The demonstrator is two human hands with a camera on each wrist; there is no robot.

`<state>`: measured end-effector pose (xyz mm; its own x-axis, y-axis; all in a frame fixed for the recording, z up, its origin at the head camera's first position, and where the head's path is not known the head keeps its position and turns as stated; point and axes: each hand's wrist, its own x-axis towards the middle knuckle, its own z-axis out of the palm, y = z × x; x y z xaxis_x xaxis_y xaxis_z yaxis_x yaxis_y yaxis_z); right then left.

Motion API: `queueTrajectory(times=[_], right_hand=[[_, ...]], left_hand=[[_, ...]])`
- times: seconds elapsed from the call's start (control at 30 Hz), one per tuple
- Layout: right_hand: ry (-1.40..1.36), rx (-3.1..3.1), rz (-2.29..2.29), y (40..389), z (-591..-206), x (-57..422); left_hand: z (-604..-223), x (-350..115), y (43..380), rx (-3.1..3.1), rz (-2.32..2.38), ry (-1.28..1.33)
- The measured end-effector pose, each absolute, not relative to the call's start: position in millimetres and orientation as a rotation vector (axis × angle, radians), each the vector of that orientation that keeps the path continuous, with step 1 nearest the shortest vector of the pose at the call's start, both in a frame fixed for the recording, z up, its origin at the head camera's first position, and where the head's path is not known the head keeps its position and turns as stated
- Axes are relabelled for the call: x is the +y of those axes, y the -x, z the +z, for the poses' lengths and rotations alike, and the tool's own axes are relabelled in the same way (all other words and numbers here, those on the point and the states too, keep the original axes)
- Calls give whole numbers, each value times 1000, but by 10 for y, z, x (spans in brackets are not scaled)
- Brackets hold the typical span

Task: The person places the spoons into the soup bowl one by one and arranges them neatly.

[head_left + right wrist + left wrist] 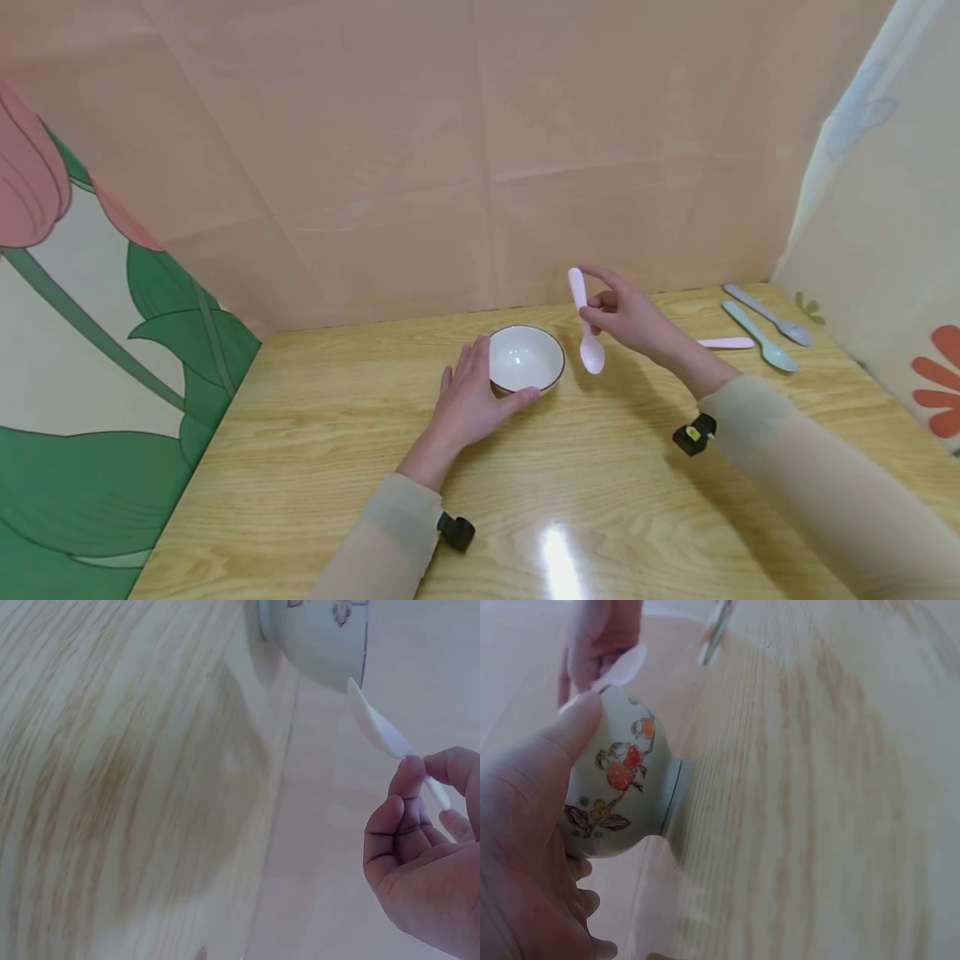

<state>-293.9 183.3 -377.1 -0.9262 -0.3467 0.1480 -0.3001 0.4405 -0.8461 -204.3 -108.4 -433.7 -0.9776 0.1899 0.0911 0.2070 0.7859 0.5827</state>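
A white bowl (527,360) with a dark rim stands on the wooden table. Painted red and orange fruit with brown leaves decorates the bowl's outside (622,772) in the left wrist view. My left hand (474,402) holds the bowl from its left and near side, thumb along the near rim. To the right of the bowl, my right hand (626,315) pinches a pale pink spoon (592,354) by its handle, raised off the table with the spoon's head downward. In the right wrist view, the spoon's tip (354,688) overlaps the bowl's rim.
At the table's right lie a light green spoon (761,337), a grey-blue spoon (772,317) and another pink handle (727,342), partly hidden by my right arm. A plain pinkish sheet (375,167) hangs behind the table; patterned sheets flank both sides.
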Motion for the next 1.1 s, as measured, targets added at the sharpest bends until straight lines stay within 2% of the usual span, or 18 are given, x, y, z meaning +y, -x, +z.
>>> queueTrajectory(times=[0.57,1.1], right_hand=[[612,2551,-1586,2842,-3543,1535],[720,2526,-1647,2918,-3659,1171]], left_hand=[[-4350,-1118,2074,-2922,-1003,373],[-4355,-1143,2084,-2891,-1039,409]])
